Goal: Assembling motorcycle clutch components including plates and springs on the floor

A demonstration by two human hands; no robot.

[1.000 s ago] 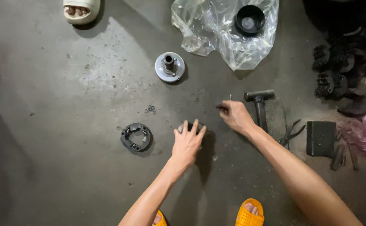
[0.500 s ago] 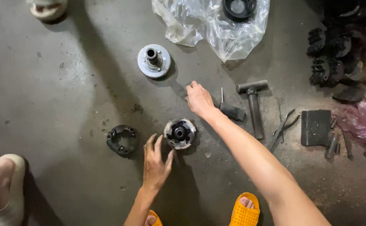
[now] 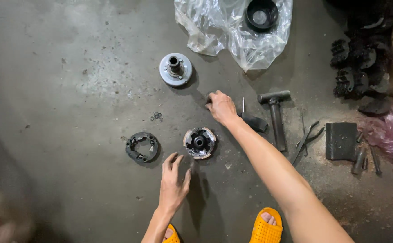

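Observation:
A round clutch-like part (image 3: 199, 143) with worn shoes lies on the concrete floor. My left hand (image 3: 174, 179) hovers just below and left of it, fingers spread, holding nothing. My right hand (image 3: 221, 107) rests on the floor above and right of that part, fingers curled down; whether it grips something small I cannot tell. A dark ring-shaped plate (image 3: 142, 146) lies to the left. A silver hub with a centre shaft (image 3: 175, 69) stands further up. Small washers (image 3: 157, 116) sit between them.
A hammer (image 3: 275, 114), a dark-handled tool (image 3: 252, 120), pliers (image 3: 307, 140) and a black block (image 3: 341, 141) lie right of my right arm. A clear plastic bag (image 3: 232, 31) holds a black ring at top. Dark gear parts (image 3: 356, 67) crowd the right edge. My orange sandals (image 3: 265, 227) are below.
The round part, hidden under my left hand a second ago, now lies uncovered. My left hand has drawn back toward me. My right hand stays by the dark-handled tool.

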